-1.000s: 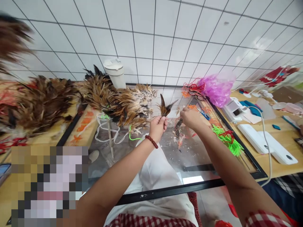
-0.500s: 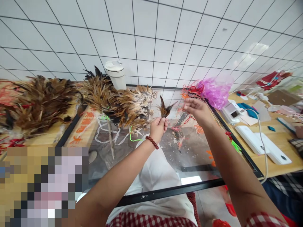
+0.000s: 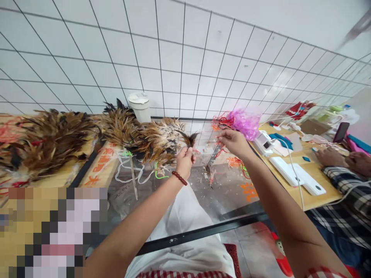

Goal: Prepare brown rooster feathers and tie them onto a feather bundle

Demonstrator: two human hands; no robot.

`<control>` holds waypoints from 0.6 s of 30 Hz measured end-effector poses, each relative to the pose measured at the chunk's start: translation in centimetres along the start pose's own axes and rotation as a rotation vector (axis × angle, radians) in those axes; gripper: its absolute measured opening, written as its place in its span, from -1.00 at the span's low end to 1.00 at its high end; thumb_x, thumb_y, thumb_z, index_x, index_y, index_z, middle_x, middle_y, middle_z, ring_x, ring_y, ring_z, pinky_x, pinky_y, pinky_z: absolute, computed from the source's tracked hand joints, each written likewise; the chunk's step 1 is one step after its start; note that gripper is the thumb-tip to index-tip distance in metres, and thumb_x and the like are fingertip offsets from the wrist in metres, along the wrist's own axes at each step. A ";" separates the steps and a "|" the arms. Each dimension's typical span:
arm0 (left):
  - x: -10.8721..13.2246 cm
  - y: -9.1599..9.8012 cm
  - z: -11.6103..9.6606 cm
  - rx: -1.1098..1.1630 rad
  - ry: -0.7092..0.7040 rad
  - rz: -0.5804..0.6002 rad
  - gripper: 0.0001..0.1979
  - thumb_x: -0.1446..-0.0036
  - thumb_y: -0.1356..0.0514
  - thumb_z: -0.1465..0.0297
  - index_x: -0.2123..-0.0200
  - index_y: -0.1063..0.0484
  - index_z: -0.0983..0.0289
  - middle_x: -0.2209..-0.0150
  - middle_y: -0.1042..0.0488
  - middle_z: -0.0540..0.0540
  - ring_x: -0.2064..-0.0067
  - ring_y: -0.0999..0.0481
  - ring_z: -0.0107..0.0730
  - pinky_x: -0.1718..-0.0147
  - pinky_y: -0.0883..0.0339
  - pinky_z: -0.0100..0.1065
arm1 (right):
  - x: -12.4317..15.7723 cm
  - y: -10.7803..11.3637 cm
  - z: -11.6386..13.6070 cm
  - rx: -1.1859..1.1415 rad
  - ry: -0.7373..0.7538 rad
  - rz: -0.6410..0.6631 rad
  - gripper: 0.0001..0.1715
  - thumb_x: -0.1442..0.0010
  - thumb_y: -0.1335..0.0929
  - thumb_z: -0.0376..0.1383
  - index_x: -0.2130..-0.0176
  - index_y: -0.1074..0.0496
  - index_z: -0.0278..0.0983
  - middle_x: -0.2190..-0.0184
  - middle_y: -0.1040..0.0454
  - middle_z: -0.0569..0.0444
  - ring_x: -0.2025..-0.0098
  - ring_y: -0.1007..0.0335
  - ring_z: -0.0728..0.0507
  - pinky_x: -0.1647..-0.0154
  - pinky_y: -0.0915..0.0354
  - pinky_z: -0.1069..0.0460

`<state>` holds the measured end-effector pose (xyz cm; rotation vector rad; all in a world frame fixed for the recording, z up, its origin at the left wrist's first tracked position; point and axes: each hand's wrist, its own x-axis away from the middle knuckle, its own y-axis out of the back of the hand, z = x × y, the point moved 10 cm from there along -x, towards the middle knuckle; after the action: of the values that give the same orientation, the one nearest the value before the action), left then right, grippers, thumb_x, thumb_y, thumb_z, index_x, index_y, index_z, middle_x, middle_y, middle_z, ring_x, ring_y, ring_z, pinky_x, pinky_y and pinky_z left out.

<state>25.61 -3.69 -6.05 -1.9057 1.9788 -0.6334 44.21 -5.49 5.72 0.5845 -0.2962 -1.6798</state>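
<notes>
My left hand (image 3: 184, 161), with a beaded bracelet on its wrist, pinches a small bunch of dark brown feathers (image 3: 189, 139) that fan upward above the glass tabletop (image 3: 232, 181). To its right, my right hand (image 3: 235, 143) is raised with thumb and fingertips drawn together. What they hold, if anything, is too small to make out. Red thread (image 3: 219, 148) shows just below those fingertips. Left of my left hand lies a large mass of brown and pale feathers (image 3: 162, 141). Feather scraps (image 3: 211, 178) lie on the glass between my forearms.
More brown feathers (image 3: 52, 143) and a white lidded cup (image 3: 140, 107) stand along the tiled wall. A stick (image 3: 133, 177) rests at left. On the right are a pink plastic bag (image 3: 246, 122), white power banks (image 3: 298, 175), a cable and another person's hands (image 3: 332, 157).
My view has swung to the right, bringing another person's hands into sight. The right hand's fingers have come closer together. The left hand keeps hold of the feathers, which now tilt differently.
</notes>
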 end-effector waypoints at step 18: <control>0.3 -0.1 0.7 -0.047 0.184 0.267 -0.76 -0.06 -0.28 0.32 0.46 -0.32 0.33 0.56 -0.36 -0.02 0.60 -0.31 -0.60 0.64 -0.16 -0.54 | 5.7 11.7 1.6 -0.479 0.122 -0.476 -0.78 -0.04 -0.43 -0.24 0.42 -0.29 -0.22 0.51 -0.29 0.17 0.52 -0.23 0.04 0.46 -0.26 0.10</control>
<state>26.06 -4.02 -6.52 -1.6172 2.3298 -0.7126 52.57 -13.56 11.75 0.4082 0.3581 -2.0674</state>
